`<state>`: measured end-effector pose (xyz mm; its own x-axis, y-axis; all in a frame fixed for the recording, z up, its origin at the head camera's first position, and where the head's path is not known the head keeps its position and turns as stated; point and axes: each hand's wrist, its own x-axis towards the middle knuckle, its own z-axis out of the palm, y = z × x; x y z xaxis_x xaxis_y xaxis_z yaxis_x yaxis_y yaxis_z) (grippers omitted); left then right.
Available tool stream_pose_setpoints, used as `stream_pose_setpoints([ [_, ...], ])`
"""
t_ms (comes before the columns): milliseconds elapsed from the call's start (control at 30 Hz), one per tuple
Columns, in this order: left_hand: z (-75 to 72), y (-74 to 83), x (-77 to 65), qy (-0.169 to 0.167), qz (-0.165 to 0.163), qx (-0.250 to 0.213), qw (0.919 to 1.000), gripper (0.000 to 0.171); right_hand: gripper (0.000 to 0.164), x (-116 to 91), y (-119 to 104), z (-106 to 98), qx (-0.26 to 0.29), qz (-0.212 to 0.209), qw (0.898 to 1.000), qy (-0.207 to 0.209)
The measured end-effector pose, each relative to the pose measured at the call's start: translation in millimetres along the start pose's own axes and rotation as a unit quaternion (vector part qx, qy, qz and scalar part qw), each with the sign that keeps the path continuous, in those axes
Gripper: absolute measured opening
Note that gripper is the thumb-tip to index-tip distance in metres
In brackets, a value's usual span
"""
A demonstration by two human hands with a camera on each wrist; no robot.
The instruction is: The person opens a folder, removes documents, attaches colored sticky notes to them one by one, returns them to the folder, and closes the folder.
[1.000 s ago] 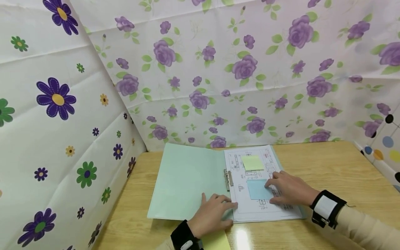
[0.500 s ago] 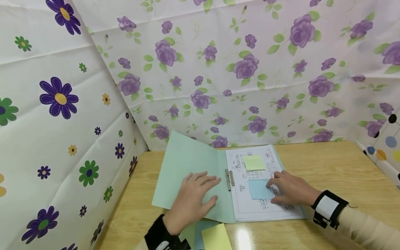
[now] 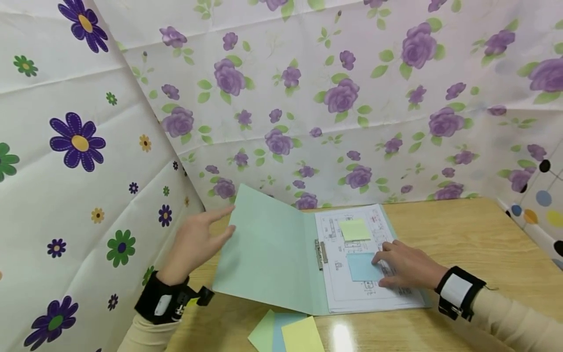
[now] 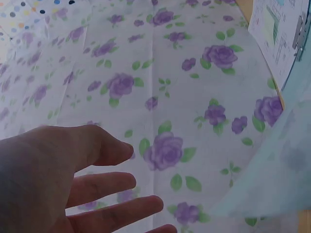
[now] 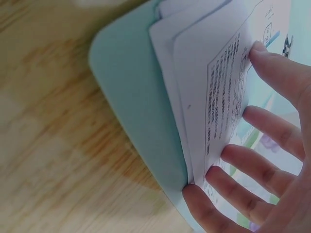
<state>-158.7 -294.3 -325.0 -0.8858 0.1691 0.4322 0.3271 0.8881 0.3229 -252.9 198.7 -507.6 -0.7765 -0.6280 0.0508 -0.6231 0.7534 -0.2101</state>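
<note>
A pale green folder (image 3: 264,244) lies spread on the table, its left cover tilted up off the tabletop. Beside that cover's outer edge is my left hand (image 3: 193,244), thumb and fingers apart; in the left wrist view the hand (image 4: 63,179) shows empty, with the cover (image 4: 272,179) to its right. Printed drawing sheets (image 3: 347,299) sit on the folder's right side under a metal clip (image 3: 321,254). My right hand (image 3: 406,266) rests its spread fingertips on these sheets, by a blue sticky note (image 3: 361,267). A yellow-green sticky note (image 3: 354,230) is higher up.
Green (image 3: 264,330), blue (image 3: 279,335) and yellow (image 3: 303,335) paper notes overlap on the wooden table (image 3: 475,239), below the folder's front edge. A flowered cloth (image 3: 290,98) hangs behind the table, and another flowered sheet (image 3: 88,195) borders the left.
My left hand has gone from the folder's front edge, across the cover, to its outer left edge. The cover has tilted upward, exposing the loose notes. My right hand has stayed put.
</note>
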Motion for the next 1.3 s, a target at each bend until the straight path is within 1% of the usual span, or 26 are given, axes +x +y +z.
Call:
stream_pose_setpoints([
  [33,-2.7,-5.1,-1.9,-0.005,-0.018,-0.006,0.9998,0.044,0.051,0.5,-0.3,0.3,-0.001,-0.001,1.000,0.000],
  [100,-4.3,-13.5,-5.6,-0.011,-0.040,-0.011,0.9991,0.042,0.051,1.3,-0.3,0.8,-0.003,-0.001,1.000,-0.001],
  [133,-3.4,-16.7,-7.4,-0.012,-0.041,-0.007,0.9991,0.038,0.051,1.7,-0.2,1.0,-0.005,-0.001,1.000,-0.001],
  [200,1.3,-21.5,-11.1,-0.027,-0.040,-0.003,0.9988,0.036,0.051,2.3,0.0,1.4,-0.007,0.001,1.000,-0.002],
  [300,11.8,-25.8,-16.4,-0.050,-0.025,0.016,0.9983,0.031,0.051,3.2,-0.4,2.2,-0.008,0.000,1.000,-0.003],
  [367,17.7,-24.9,-18.1,-0.062,-0.020,0.020,0.9977,0.030,0.051,2.9,-0.6,2.0,-0.008,-0.001,1.000,-0.003],
  [500,23.6,-22.6,-18.1,-0.049,-0.001,0.020,0.9986,0.032,0.049,1.9,-0.4,2.8,-0.008,-0.004,1.000,0.000],
  [633,24.9,-20.4,-17.5,-0.034,0.019,0.010,0.9992,0.037,0.047,1.1,0.2,3.6,-0.005,-0.007,1.000,0.001],
  [800,23.9,-15.6,-16.6,-0.033,0.030,0.031,0.9985,0.046,0.047,0.7,0.5,3.4,-0.004,-0.006,1.000,-0.001],
  [900,21.9,-14.1,-14.0,-0.037,0.043,0.045,0.9974,0.047,0.048,1.4,-0.1,3.2,0.001,-0.003,1.000,-0.004],
  [1000,18.6,-14.6,-10.9,-0.042,0.057,0.030,0.9970,0.045,0.048,1.6,-1.6,4.1,0.010,0.001,1.000,-0.007],
  [1200,11.2,-12.6,-1.3,-0.041,0.072,-0.046,0.9955,0.041,0.047,-0.2,-11.7,5.5,0.026,-0.009,1.000,0.005],
  [1300,9.6,-6.9,4.3,-0.036,0.088,-0.058,0.9938,0.039,0.048,-0.7,-18.3,2.8,0.026,-0.021,0.999,0.017],
])
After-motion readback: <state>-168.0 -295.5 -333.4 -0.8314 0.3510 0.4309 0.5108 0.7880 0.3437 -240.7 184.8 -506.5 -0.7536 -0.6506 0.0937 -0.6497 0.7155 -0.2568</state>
